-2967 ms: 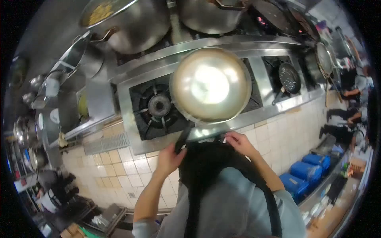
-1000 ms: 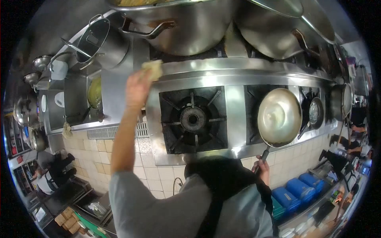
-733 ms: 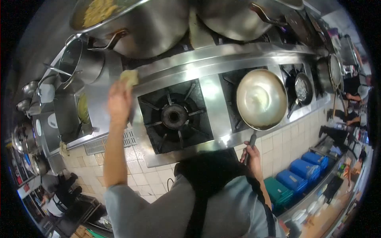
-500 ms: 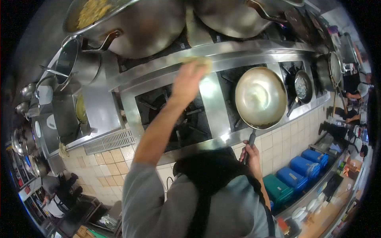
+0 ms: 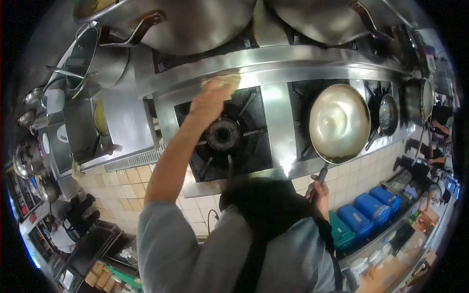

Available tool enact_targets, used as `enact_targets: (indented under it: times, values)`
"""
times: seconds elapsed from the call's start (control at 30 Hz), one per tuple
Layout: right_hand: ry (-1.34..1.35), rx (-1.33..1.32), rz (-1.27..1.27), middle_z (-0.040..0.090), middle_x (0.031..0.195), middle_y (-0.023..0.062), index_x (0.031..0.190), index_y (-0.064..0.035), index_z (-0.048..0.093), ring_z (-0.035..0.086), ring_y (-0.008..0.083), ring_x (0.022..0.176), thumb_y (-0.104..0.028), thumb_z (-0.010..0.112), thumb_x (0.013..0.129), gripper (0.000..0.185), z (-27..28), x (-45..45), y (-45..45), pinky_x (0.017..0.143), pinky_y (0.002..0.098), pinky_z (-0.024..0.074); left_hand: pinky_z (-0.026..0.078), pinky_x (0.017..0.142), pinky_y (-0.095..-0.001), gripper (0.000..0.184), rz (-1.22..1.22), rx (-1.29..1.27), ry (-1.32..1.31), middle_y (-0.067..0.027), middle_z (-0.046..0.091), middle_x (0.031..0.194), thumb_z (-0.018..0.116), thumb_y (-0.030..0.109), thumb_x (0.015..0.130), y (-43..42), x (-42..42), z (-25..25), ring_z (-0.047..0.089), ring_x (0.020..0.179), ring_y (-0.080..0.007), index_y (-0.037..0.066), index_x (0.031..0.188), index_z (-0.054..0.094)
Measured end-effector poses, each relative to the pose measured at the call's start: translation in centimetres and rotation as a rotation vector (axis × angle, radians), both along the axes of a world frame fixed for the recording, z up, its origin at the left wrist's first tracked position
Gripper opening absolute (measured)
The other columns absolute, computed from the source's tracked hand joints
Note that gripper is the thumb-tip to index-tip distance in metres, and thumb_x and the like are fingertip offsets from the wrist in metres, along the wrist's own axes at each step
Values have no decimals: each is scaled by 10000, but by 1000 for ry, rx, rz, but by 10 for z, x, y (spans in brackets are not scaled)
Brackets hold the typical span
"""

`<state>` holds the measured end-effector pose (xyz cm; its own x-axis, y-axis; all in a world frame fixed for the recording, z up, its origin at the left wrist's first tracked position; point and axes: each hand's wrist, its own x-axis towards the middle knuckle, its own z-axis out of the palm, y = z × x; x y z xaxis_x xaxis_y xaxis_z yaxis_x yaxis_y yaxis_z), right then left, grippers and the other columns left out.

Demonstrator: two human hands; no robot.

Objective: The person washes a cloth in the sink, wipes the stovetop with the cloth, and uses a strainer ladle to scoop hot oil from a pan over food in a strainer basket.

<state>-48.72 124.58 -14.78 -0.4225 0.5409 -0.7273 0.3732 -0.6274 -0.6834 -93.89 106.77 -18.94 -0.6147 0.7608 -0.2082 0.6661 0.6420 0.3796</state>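
The left hand clutched a crumpled cloth at the steel stove, the right hand a round wok by its partly hidden handle.

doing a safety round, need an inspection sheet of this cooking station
Surface: shiny silver steel stovetop; round black metal burner at left bears no pan.
Job's things: crumpled pale yellow cloth; wide round silver steel pan, dark-handled, over another burner.
Clutter: small round black pan at right; large silver steel pots behind.
Hands: left hand holds the cloth; right hand grips the pan's handle.
Cables: thin black loop, cable or hose unclear.
Surroundings: blue plastic bins, tiled floor, people nearby.
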Motion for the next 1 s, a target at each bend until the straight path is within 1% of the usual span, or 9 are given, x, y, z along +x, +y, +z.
enact_targets:
  times: [0.1,0.2,0.3,0.47,0.6,0.67,0.9,0.97,1.0]
  values:
    - [17,-3,-21,552,755,47,1270,14,508,552,139,553,-226,582,1008,363,1,-1,-2,510,277,484,528,979,-463,440,-2,-34,248,-174,505,1396,525,89,925,-59,-14,-23,570,1230,-370,203,1349,561]
    - [17,24,-32,559,734,36,1236,8,537,552,133,570,-232,588,991,347,3,-3,-4,536,249,437,528,970,-466,471,201,-245,151,-193,507,1378,526,78,918,-98,-17,10,573,1210,-390,209,1371,547]
    - [54,16,-5,551,725,33,1234,8,535,552,136,545,-250,601,992,360,-1,1,-4,503,258,444,531,957,-467,470,255,-404,165,-209,517,1331,526,73,918,-131,-26,10,572,1182,-415,199,1370,545]
    - [74,-9,42,544,744,33,1251,-1,505,548,130,528,-224,577,1009,337,-8,11,6,472,284,493,539,920,-479,441,414,-404,162,-228,511,1255,540,91,917,-158,-14,-2,579,1122,-427,148,1354,534]
    - [46,-11,62,532,734,30,1261,2,492,539,136,521,-264,594,1001,385,-2,9,8,460,282,463,552,858,-472,432,532,-278,269,-237,502,1207,576,62,897,-158,55,-4,577,1039,-444,145,1320,549]
    - [44,-28,90,527,752,27,1265,-1,487,537,138,528,-269,591,1003,389,-2,10,11,467,288,467,558,839,-469,450,628,-279,145,-242,494,1204,590,64,898,-166,100,8,556,1074,-444,153,1337,544]
    - [92,-100,146,519,785,21,1270,-26,480,533,138,555,-285,581,1011,380,-15,20,25,479,310,473,547,843,-483,529,732,-148,124,-275,472,1260,606,107,911,-213,280,-19,509,1132,-470,175,1425,497]
    - [108,-112,147,519,781,22,1268,-29,480,531,138,553,-284,578,1012,375,-14,25,30,476,311,472,524,874,-486,529,1181,352,-330,-286,483,1252,597,69,912,-217,316,-17,519,1129,-466,149,1428,509]
    - [109,-112,153,518,775,23,1263,-33,483,528,137,550,-276,575,1012,362,-15,26,33,472,309,468,524,874,-486,529,1176,358,-319,-286,483,1252,597,69,912,-219,325,-14,519,1129,-466,149,1428,509]
